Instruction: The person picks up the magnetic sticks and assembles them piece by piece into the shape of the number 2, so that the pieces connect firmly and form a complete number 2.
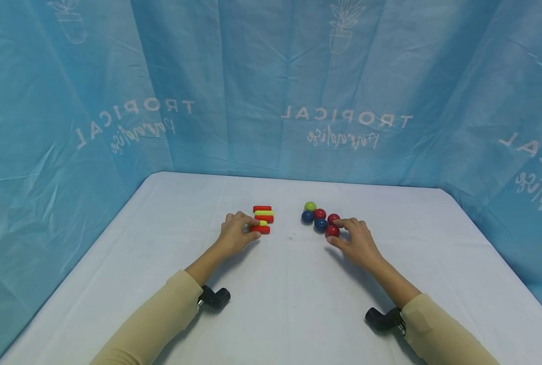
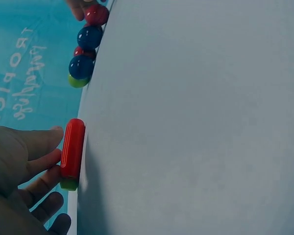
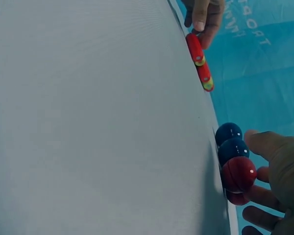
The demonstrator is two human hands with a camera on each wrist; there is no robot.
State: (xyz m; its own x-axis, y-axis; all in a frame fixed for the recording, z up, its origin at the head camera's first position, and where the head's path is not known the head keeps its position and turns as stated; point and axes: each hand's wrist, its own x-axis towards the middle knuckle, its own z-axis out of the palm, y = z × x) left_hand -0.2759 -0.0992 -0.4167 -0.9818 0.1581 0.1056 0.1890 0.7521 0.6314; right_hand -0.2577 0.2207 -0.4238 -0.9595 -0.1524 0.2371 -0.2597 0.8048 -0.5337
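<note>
In the head view, your left hand (image 1: 236, 233) is at the left ends of 5 sticks (image 1: 264, 219), 3 red and 2 yellow, lined up on the white table (image 1: 280, 304). Its thumb and forefinger are beside the nearest red stick (image 1: 262, 230) and the yellow stick (image 1: 264, 223) behind it. Your right hand (image 1: 356, 244) is at a cluster of 6 balls (image 1: 320, 225): 1 green, 2 blue, 3 red. Its thumb and forefinger stand apart around the nearest red ball (image 1: 332, 231). A blue curtain (image 1: 253, 76) hangs behind.

In the left wrist view, your left fingers are spread, with the forefinger against the red stick's edge; you cannot tell whether they pinch it.

In the right wrist view, your right fingers are spread behind the red ball, the thumb near a blue ball (image 3: 233, 150); whether they pinch anything, you cannot tell.
</note>
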